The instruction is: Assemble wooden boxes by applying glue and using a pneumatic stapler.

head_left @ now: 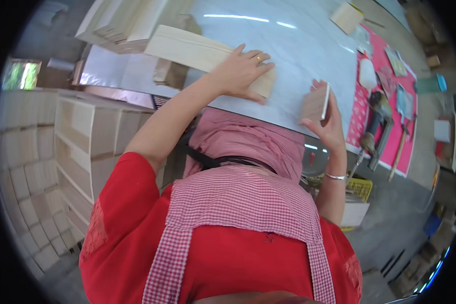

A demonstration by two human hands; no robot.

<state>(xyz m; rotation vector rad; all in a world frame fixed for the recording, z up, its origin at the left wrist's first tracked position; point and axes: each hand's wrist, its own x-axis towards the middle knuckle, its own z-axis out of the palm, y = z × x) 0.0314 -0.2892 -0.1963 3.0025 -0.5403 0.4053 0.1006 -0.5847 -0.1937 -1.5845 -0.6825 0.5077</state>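
Note:
A long, pale wooden board [182, 48] lies at a slant near the front edge of the white worktable [299, 55]. Over its right end is my left hand [240, 73], with the thumb along the near side and the fingers spread across the far side, holding it. My right hand [331, 126] grips a small rectangular block [315, 104] with a brown broad face and a white edge. That block is tilted upright above the table's front edge, to the right of the board and apart from it.
Stacked boards [121, 25] stand at the far left. On the right, a pink mat [403, 147] carries a white bottle [367, 76], an air nailer [376, 119] and a hammer [399, 152]. A teal cup [431, 84] sits beyond it. Wooden boxes [76, 126] are piled left of me.

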